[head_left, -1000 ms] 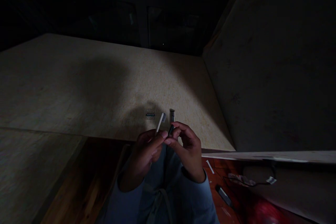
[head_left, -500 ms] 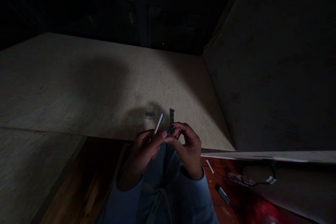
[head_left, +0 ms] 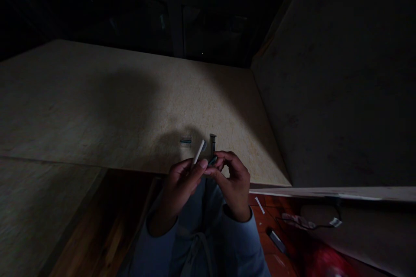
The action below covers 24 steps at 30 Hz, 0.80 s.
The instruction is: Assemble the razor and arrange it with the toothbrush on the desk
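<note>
Head view, lower centre: the left hand (head_left: 178,186) pinches a slim white toothbrush (head_left: 198,153), its bristled head above the grip — and the right hand (head_left: 232,179), fingertips nearly meeting the left's, pinches a small dark-green piece (head_left: 212,160) between both hands.

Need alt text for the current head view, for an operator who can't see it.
Two bare hands, left and right, meet at the near edge of a pale tabletop in dim light, the left holding a white toothbrush, a small dark piece between their fingertips. Just beyond lie a razor and, left of it, a small dark bar.
</note>
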Available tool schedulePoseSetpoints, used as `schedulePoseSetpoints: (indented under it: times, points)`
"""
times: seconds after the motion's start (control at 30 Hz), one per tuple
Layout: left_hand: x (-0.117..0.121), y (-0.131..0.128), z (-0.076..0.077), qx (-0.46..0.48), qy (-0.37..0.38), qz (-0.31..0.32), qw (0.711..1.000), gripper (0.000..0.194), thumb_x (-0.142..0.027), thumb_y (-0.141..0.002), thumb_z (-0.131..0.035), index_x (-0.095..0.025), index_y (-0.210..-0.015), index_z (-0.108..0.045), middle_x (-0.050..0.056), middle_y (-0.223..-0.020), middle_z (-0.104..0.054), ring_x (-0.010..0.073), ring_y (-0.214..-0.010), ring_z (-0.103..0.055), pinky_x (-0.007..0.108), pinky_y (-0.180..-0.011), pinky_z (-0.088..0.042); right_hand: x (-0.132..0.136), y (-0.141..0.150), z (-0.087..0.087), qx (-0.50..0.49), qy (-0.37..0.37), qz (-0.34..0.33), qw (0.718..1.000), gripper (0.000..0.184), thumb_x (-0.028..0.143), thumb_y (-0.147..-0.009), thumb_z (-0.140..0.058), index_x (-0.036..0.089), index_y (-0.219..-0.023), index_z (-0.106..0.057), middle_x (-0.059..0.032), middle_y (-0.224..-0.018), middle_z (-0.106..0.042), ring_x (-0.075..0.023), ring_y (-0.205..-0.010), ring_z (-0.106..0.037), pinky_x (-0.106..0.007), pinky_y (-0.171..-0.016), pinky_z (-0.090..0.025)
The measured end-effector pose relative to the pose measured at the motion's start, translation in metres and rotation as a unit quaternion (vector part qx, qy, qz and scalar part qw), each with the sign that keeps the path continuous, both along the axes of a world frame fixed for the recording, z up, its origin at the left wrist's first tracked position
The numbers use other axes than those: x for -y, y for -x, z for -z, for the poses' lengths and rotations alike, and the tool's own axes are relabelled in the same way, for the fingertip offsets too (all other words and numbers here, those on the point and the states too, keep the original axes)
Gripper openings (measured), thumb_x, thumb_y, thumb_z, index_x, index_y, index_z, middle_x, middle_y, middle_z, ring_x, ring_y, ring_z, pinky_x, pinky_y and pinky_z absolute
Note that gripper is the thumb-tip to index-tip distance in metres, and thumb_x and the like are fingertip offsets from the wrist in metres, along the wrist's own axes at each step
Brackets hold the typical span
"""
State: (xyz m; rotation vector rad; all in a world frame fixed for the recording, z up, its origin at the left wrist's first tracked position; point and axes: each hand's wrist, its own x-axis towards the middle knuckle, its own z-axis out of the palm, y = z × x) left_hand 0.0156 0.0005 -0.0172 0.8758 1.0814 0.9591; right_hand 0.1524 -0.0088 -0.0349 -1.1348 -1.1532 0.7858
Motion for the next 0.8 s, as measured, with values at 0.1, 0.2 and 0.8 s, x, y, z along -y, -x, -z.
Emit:
schedulePoseSetpoints:
  times: [0.1, 0.2, 0.8]
  points:
    - [0.0, 0.001, -0.002, 0.0, 0.003, 0.008, 1.0, 0.056, -0.069, -0.074, -0.073, -0.018, -0.068, -0.052, -0.01, -0.048, -0.03, 0.0041, -0.042, -0.023, 0.02, -0.04, -0.017, 0.0, 0.0, 0.0, 0.001, 0.0, 0.006, 1.0, 0.021, 0.023, -0.077, -0.085, 0.025, -0.095, -0.073, 0.003, -0.074, -0.062, -0.0146, -0.068, -0.056, -0.03, -0.066, -0.046]
    - [0.0, 0.001, -0.003, 0.004, 0.008, 0.013, 1.0, 0.056, -0.069, -0.074, -0.073, -0.018, -0.067, -0.051, -0.01, -0.048, -0.032, 0.0039, -0.042, -0.023, 0.019, -0.04, -0.017, 0.0, -0.001, -0.001, -0.002, -0.005, 0.006, 1.0, 0.02, 0.022, -0.076, -0.085, 0.025, -0.092, -0.074, 0.0034, -0.072, -0.062, -0.0144, -0.068, -0.056, -0.029, -0.067, -0.046]
    - [-0.004, -0.003, -0.001, 0.024, 0.038, -0.055, 0.997, 0.06, -0.073, -0.069, -0.074, -0.015, -0.069, -0.059, -0.01, -0.046, -0.032, 0.0026, -0.039, -0.023, 0.018, -0.038, -0.016, -0.001, -0.005, -0.009, -0.172, 0.15, -0.068, 0.971, 0.011, 0.03, -0.074, -0.084, 0.022, -0.077, -0.078, 0.0019, -0.064, -0.071, -0.0118, -0.058, -0.061, -0.025, -0.059, -0.049]
